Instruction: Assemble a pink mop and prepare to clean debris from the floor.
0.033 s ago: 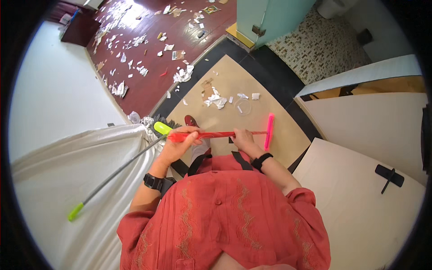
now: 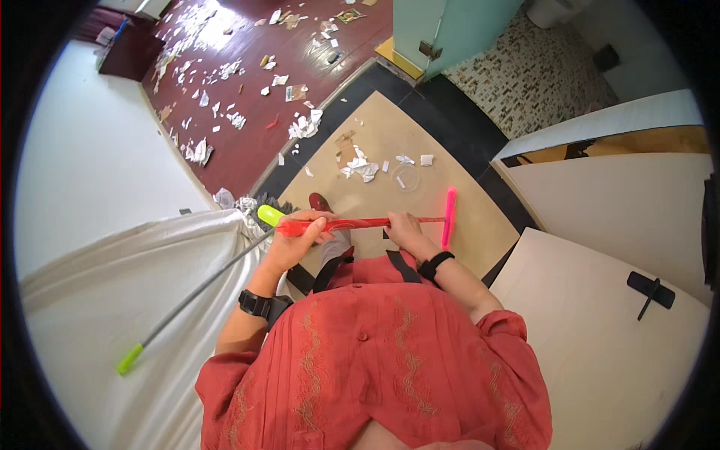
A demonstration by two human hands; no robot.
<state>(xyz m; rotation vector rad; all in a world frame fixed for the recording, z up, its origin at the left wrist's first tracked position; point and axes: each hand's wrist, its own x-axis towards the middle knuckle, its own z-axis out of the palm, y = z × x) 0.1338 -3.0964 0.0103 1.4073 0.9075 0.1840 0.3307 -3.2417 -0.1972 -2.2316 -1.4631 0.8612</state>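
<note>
Across the front of my body I hold a red-handled broom (image 2: 352,223), its pole roughly level from left to right. Its narrow pink head (image 2: 449,217) is at the right end, over the beige floor. My left hand (image 2: 304,227) is closed round the thick red grip end. Farther along the pole, my right hand (image 2: 406,229) is wrapped round it, nearer the head. Just left of my left hand is a mop (image 2: 206,281) with a grey pole, lime-green ends and grey strands, leaning against a white cloth (image 2: 97,300).
Paper scraps (image 2: 362,166) and a clear round lid (image 2: 406,178) lie on the beige tile (image 2: 442,150) ahead. More litter covers the dark red floor (image 2: 247,150) at far left. A glass door (image 2: 450,34) stands at far right. A white door (image 2: 585,337) with a black handle is on my right.
</note>
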